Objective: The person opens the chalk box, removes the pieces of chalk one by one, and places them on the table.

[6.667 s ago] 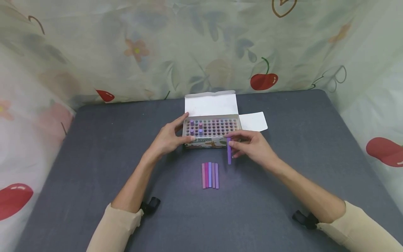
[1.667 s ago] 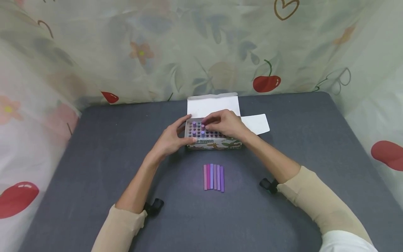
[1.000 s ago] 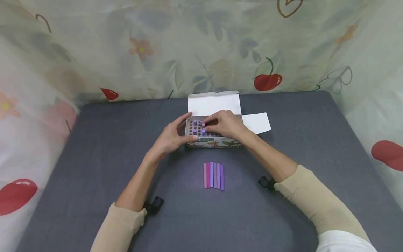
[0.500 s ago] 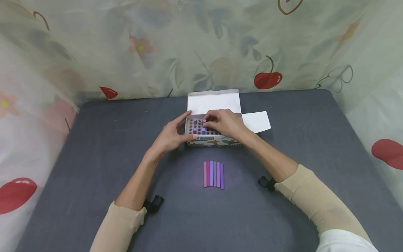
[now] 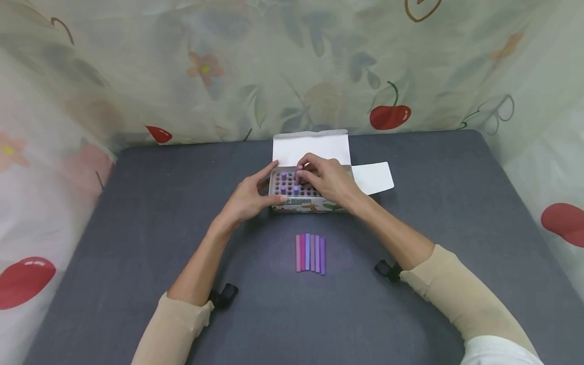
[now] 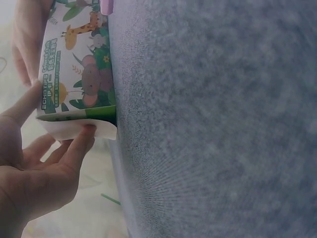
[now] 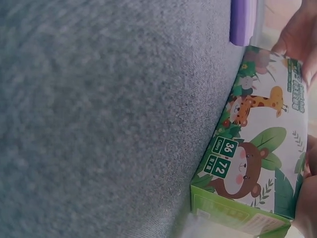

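purple chalk (image 5: 298, 175) stands upright at the holed box (image 5: 315, 205), pinched in the fingers of the right hand (image 5: 330, 180), while the left hand (image 5: 245, 199) grips the box's end, probably to steady it, and six sticks (image 5: 312, 252) lie nearby on the counter (image 5: 356, 319).

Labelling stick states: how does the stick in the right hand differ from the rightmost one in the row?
Pose: the held stick is roughly upright; the row-end stick lies flat on the table.
Contact: the right hand pinches the held stick; the row-end stick is untouched.
Place: the held stick is at the box; the row-end stick, in front of it.
Both look slim and purplish.
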The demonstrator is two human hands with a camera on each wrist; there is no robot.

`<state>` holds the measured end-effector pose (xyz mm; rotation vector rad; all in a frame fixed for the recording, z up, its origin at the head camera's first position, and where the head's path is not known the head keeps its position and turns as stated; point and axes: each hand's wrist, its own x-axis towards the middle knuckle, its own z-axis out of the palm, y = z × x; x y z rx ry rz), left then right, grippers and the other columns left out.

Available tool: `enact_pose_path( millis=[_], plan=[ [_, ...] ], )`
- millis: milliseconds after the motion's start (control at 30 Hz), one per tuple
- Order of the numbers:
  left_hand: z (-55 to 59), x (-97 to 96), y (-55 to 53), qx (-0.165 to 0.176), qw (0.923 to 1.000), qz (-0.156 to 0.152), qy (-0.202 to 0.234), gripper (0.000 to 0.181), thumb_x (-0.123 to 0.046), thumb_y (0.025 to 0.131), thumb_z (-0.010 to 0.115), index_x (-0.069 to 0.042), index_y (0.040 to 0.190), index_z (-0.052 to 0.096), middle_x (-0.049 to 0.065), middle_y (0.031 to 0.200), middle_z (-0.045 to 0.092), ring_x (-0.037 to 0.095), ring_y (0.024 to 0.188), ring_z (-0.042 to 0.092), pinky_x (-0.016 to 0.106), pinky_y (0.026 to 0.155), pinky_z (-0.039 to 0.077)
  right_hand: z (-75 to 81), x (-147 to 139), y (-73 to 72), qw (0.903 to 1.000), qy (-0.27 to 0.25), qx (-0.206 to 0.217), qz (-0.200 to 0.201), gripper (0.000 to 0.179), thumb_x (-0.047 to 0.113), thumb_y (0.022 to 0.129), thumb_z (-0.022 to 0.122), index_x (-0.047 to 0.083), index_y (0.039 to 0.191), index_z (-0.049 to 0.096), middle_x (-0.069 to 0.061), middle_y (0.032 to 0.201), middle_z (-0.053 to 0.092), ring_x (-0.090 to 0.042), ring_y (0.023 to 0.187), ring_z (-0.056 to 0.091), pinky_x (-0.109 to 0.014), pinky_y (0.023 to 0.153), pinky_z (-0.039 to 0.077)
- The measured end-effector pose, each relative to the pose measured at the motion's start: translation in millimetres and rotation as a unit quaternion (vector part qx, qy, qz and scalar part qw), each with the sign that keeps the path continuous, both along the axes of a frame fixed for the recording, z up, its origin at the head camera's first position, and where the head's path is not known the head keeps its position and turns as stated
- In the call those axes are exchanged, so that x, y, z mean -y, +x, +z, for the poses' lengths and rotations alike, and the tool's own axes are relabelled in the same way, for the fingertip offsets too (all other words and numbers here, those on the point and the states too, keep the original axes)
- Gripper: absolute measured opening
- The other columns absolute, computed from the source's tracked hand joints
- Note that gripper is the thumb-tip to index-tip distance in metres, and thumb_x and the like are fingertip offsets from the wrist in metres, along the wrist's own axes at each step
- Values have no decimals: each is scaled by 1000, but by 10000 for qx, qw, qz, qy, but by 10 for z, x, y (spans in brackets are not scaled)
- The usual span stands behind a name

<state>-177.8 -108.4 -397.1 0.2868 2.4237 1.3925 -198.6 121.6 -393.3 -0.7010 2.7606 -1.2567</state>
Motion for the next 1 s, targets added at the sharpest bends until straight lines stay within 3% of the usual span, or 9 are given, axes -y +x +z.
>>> enact_pose_path(
  millis=[333, 567, 1000],
  plan=[
    [2, 0, -2, -59, 10000, -22, 67, 84, -25, 88, 79, -35, 156, 30, 7, 157, 36, 27, 145, 34, 45, 109, 40, 8, -3, 26, 9936, -1123, 26, 125, 8, 12, 100, 61, 6, 105, 62, -7, 92, 73, -18, 84, 73, -28, 75, 58],
    [2, 3, 3, -117, 9999, -37, 38, 85, -23, 88, 79, -32, 157, 31, 8, 157, 36, 28, 144, 35, 45, 109, 39, 55, -33, 48, 9890, -1474, -134, -40, 11, 12, 97, 65, 5, 106, 63, -9, 95, 72, -22, 85, 74, -33, 73, 59],
    [-9, -3, 0, -70, 10000, 23, 13, 85, -22, 88, 79, -33, 156, 31, 7, 157, 37, 27, 144, 34, 44, 110, 38, 151, -195, 110, 9755, -2154, 153, -429, 26, 11, 97, 66, -1, 119, 67, -18, 95, 71, -34, 78, 73, -41, 70, 59]
  ],
)
